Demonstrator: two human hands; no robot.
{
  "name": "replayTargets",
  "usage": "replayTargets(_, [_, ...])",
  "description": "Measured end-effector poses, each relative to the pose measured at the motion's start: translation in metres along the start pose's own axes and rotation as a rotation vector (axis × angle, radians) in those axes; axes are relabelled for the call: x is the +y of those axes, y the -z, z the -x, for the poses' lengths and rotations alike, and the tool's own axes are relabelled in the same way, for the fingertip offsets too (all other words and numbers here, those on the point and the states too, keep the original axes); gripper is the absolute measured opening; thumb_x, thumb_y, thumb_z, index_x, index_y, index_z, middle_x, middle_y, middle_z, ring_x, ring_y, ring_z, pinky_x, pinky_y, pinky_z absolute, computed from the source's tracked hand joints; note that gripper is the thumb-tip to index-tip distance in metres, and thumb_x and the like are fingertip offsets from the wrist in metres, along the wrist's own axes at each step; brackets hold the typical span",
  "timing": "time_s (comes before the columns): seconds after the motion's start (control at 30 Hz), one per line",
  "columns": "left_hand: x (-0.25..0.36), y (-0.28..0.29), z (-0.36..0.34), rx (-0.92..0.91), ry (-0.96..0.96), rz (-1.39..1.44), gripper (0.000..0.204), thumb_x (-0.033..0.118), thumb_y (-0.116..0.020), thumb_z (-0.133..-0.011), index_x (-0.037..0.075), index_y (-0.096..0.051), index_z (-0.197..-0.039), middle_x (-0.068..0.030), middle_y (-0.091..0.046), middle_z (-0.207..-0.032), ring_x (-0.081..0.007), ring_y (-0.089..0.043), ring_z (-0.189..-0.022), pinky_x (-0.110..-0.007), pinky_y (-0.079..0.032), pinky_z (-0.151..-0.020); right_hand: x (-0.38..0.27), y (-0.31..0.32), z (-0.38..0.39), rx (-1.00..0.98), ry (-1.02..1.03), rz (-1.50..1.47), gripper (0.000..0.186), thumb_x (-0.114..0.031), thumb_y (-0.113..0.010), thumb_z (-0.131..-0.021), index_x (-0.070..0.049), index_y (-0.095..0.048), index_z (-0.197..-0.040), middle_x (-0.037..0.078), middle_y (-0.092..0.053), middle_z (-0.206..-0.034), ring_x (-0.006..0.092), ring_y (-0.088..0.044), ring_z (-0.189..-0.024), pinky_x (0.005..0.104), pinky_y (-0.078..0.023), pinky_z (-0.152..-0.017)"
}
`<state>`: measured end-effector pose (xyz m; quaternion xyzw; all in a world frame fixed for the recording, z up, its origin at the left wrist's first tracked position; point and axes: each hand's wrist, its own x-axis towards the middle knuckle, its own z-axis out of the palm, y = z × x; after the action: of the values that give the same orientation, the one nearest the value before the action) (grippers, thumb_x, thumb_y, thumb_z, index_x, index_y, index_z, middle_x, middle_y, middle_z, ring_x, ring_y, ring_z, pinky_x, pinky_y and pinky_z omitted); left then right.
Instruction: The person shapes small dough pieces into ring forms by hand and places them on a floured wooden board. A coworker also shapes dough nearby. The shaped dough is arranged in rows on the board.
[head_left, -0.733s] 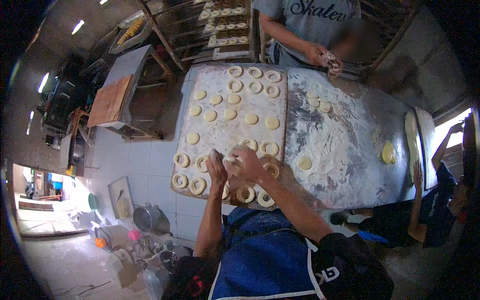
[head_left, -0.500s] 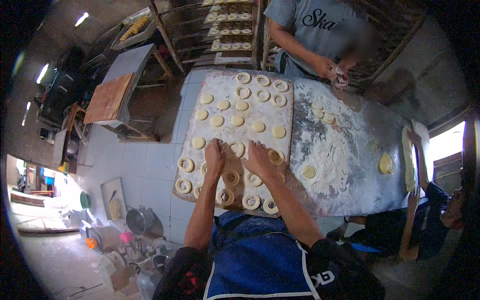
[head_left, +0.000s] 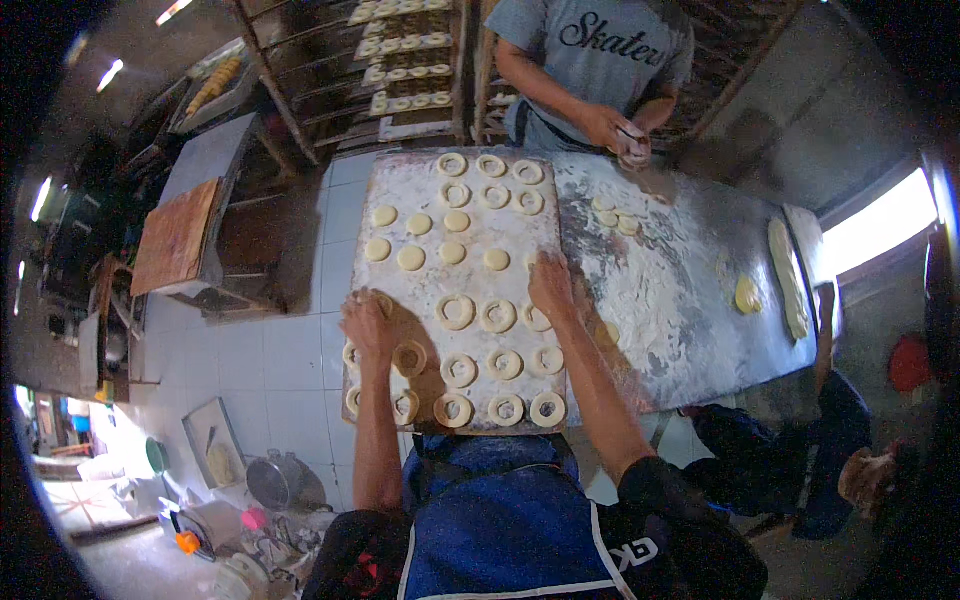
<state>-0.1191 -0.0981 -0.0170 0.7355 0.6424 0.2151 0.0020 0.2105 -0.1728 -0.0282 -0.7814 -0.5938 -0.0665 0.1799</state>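
Observation:
My left hand (head_left: 367,325) is at the left side of a floured board (head_left: 420,282), its fingers curled over a pale dough disc (head_left: 382,303). My right hand (head_left: 550,285) is at the board's right edge, fingers bent down over a spot where any dough is largely hidden by them. Several dough rings (head_left: 456,312) lie in rows at the near and far ends of the board, with several flat discs (head_left: 496,260) across the middle.
A co-worker (head_left: 580,70) stands across the table, hands together; another person (head_left: 830,430) is at the right by a long dough strip (head_left: 787,275). Flour (head_left: 630,290) coats the table's right part. Racks (head_left: 410,70), a side table (head_left: 175,240) and pots (head_left: 280,480) surround me.
My hands have moved apart from the middle of the board to its left and right sides, leaving formed rings between them. The view has shifted slightly.

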Motion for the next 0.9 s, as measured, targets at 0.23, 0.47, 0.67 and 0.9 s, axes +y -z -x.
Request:
replayTargets(0.23, [-0.014, 0.014, -0.017, -0.216, -0.193, 0.231, 0.017, 0.009, -0.065, -0.076, 0.003, -0.056, -0.089, -0.0168, -0.060, -0.074, -0.0385, -0.060, -0.073, -0.043, -0.048, -0.062, 0.008, 0.017, -0.014, -0.269, -0.260, -0.350, 0.048, -0.024, -0.075, -0.073, 0.002, -0.060, -0.110, 0.021, -0.062, -0.109, 0.0394, -0.057, -0.107, 0.0460, -0.044, -0.093])
replayTargets(0.47, [0.110, 0.043, 0.016, -0.322, -0.238, 0.852, 0.020, 0.005, -0.069, -0.081, 0.001, -0.059, -0.098, -0.0151, -0.065, -0.088, -0.0243, -0.064, -0.078, -0.034, -0.051, -0.070, 0.055, 0.091, 0.054, -0.097, -0.417, -0.616, 0.038, -0.029, -0.081, -0.069, -0.008, -0.067, -0.097, 0.013, -0.069, -0.092, 0.0341, -0.064, -0.091, 0.0448, -0.049, -0.080])
replayTargets(0.67, [0.280, 0.011, 0.069, -0.664, -0.392, 1.026, 0.030, 0.017, -0.071, -0.082, 0.000, -0.060, -0.104, -0.0151, -0.068, -0.092, -0.0233, -0.065, -0.084, -0.034, -0.051, -0.077, 0.189, 0.133, 0.138, 0.109, -0.548, -0.232, 0.029, -0.025, -0.076, -0.070, -0.006, -0.069, -0.091, 0.015, -0.068, -0.087, 0.0316, -0.065, -0.082, 0.0424, -0.050, -0.074])
replayTargets(0.9, [0.371, -0.008, 0.129, -0.602, -0.736, 0.892, 0.030, 0.017, -0.067, -0.083, 0.003, -0.058, -0.108, -0.0173, -0.064, -0.106, -0.0323, -0.063, -0.095, -0.040, -0.052, -0.082, 0.246, 0.125, 0.173, -0.052, -0.751, 0.083, 0.026, -0.027, -0.077, -0.071, -0.006, -0.069, -0.083, 0.016, -0.068, -0.084, 0.0312, -0.066, -0.080, 0.0431, -0.051, -0.073])
